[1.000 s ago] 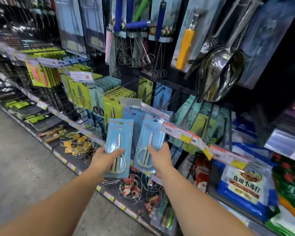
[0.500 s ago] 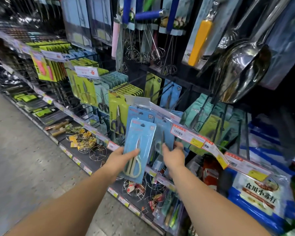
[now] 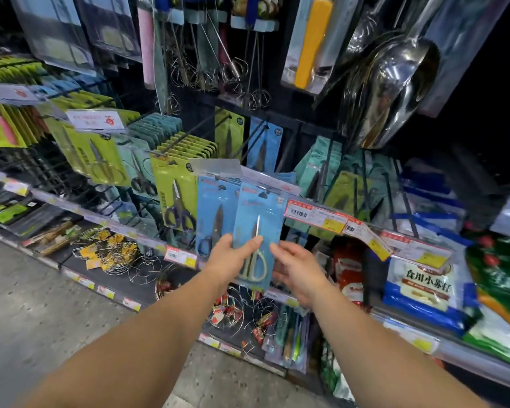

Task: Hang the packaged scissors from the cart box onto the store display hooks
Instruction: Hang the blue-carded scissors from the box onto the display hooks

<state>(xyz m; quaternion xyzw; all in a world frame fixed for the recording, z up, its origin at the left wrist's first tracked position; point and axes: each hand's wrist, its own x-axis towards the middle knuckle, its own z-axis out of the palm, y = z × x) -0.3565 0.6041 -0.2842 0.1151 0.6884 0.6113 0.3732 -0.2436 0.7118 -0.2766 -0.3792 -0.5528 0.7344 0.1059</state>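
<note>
Step in hand: hanging. My left hand (image 3: 230, 254) pinches the blue scissors pack (image 3: 255, 231) at its lower left edge, thumb across the front. My right hand (image 3: 299, 269), fingers loosely spread, touches the pack's right edge. The pack's top hole sits at the display hook (image 3: 233, 179), in front of another blue pack (image 3: 214, 213); can't tell if it's threaded. Next: push the hole along the hook, then release.

My scissors pack (image 3: 256, 228) is glossy blue card under clear plastic; the hanging scoop (image 3: 395, 92) is mirror-polished metal; the floor (image 3: 42, 304) is speckled matt.
</note>
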